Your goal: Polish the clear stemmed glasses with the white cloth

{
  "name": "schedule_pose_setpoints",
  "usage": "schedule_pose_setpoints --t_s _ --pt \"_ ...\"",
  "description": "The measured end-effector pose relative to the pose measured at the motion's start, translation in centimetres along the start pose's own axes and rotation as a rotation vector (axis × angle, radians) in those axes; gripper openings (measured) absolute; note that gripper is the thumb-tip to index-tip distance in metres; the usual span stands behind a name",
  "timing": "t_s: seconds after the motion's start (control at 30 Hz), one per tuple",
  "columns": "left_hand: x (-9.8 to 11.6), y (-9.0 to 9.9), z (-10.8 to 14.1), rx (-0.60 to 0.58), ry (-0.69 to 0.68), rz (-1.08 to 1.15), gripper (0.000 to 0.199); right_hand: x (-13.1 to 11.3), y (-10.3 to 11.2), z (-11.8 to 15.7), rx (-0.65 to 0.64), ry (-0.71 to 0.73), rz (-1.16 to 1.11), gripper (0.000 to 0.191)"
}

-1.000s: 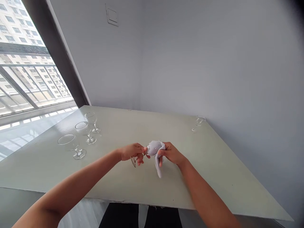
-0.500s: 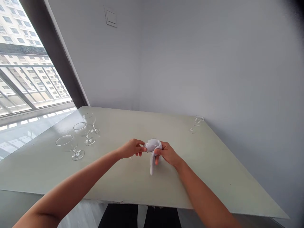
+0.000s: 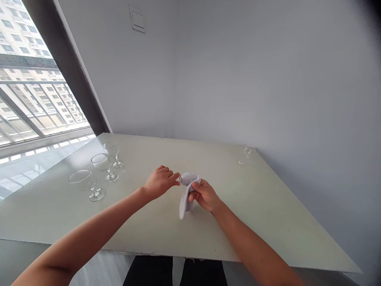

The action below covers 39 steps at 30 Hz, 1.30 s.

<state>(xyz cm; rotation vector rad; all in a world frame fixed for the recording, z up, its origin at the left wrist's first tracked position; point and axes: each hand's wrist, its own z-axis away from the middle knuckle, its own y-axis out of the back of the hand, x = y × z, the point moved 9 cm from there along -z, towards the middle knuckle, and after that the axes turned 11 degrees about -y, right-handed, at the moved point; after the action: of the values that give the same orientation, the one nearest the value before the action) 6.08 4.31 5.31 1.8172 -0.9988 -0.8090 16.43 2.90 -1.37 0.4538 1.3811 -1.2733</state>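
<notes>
My left hand (image 3: pixel 160 182) pinches the narrow end of a clear stemmed glass (image 3: pixel 177 180), and most of that glass is hidden. A pale grey cloth (image 3: pixel 187 196) wraps the bowl end, its loose tail hanging down toward the tabletop. My right hand (image 3: pixel 204 195) grips the cloth around the glass, fingers curled over it. Three more stemmed glasses stand upright at the table's left side, the nearest being a wide-bowled glass (image 3: pixel 86 184), then a middle glass (image 3: pixel 102 169) and a far glass (image 3: pixel 111 154).
A smaller stemmed glass (image 3: pixel 246 154) stands near the far right edge of the pale green table (image 3: pixel 184 234). Grey walls (image 3: pixel 268 79) meet behind the table. A large window (image 3: pixel 35 95) lies to the left, and a wall plate (image 3: pixel 137 19) sits above.
The cloth's tail has swung down-left, and my right hand has turned further over it. My left hand has shifted slightly left, and the glass's foot is no longer visible.
</notes>
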Motion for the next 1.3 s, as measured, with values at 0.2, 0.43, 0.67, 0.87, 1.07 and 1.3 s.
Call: schedule_pose_setpoints --t_s 0.2,0.43,0.67,0.87,1.07,1.3 --pt "-2.5 -1.2 1.6 -0.261 0.188 0.567 0.036 0.1 -2.4 1.4 -0.089 0.085 0.720 0.020" --pt "0.0 -5.0 4.9 -0.506 0.424 1.449 0.044 -2.1 -4.2 2.1 -0.091 0.551 1.289 0.034" --pt "1.9 -8.4 4.5 -0.333 0.578 1.852 0.049 -4.5 -1.2 2.3 0.075 0.550 1.329 0.022" --pt "2.2 -8.7 3.7 -0.195 0.662 1.901 0.051 -6.3 1.5 2.7 0.175 0.496 1.087 0.024" --pt "-1.3 -7.6 4.3 0.043 0.830 1.487 0.045 -9.3 3.8 4.7 0.519 0.695 1.009 0.029" --pt "-1.5 -6.2 4.0 -0.134 0.749 0.748 0.024 -4.9 -4.0 3.9 0.294 0.852 1.584 0.039"
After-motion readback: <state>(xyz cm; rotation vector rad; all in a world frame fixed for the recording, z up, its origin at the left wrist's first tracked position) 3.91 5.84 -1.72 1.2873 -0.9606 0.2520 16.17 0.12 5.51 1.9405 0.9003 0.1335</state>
